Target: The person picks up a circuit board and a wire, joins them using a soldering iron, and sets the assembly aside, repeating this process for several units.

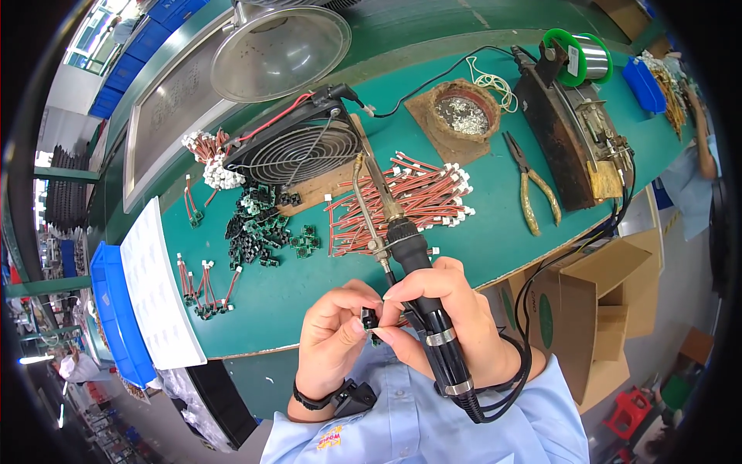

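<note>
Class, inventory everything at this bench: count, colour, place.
Bench top: one, green, centre
Flared hood: one, silver, top
Caged fan: one, black, upper centre
Thin wires: many, mostly red, centre
Circuit parts: many, green-black, left
Crusted pot: one, brown, top right
Pliers: one, yellow handles, right
Wire spool: one, green, top right
Boxy stand: one, dark, right
Paper sheet: one, white, left
Plastic bins: several, blue, both sides
Cardboard boxes: several, brown, right
Soldering iron: one, black, lower centre
Left grip: one, black wristband, holding dark part
Right grip: one, blue sleeve, holding iron
</note>
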`<state>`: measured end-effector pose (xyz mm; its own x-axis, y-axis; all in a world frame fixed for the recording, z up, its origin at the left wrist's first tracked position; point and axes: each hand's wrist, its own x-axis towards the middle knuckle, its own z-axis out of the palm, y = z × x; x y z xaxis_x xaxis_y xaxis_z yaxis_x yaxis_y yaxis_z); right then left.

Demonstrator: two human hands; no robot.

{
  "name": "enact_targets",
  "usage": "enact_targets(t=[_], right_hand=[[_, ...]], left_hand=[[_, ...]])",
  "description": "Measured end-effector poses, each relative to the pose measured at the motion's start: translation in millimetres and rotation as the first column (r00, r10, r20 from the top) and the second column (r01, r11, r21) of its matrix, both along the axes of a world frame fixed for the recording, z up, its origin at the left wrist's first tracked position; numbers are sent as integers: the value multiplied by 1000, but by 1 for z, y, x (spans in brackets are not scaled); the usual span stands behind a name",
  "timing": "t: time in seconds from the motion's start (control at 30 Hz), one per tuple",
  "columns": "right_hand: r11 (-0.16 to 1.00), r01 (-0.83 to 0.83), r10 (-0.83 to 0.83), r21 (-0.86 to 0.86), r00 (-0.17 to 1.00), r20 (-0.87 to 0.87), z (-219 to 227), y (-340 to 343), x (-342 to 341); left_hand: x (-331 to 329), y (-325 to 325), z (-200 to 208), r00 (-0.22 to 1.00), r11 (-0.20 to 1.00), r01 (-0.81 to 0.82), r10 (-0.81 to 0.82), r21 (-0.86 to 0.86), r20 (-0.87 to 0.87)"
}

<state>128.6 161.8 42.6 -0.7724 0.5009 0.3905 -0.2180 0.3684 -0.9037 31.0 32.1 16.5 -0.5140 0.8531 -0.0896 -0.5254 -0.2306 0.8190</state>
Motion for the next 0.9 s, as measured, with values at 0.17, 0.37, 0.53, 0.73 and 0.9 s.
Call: enact_targets(t=[0.17, 0.37, 0.53, 0.73, 0.9], right_hand=[[1000, 10, -10, 24, 1000, -3, 0, 1, 0], [1000, 15, -15, 24, 1000, -6, 0, 2, 0], [1000, 21, -21, 15, 1000, -2, -1, 1, 0], [1000, 10, -10, 25, 1000, 0, -1, 3, 1], [1000, -14, 14, 17, 1000, 8, -1, 5, 2]], left_hand=[[1, 0, 0, 1000, 1000, 3, -3, -17, -12], [0, 0, -1, 1000, 1000, 9, -9, -12, -17], [0, 1, -1, 1000, 1000, 1, -1, 1, -17], [0, -1, -3, 999, 1000, -3, 2, -6, -54], [-1, 1, 3, 998, 1000, -13, 13, -4, -59]])
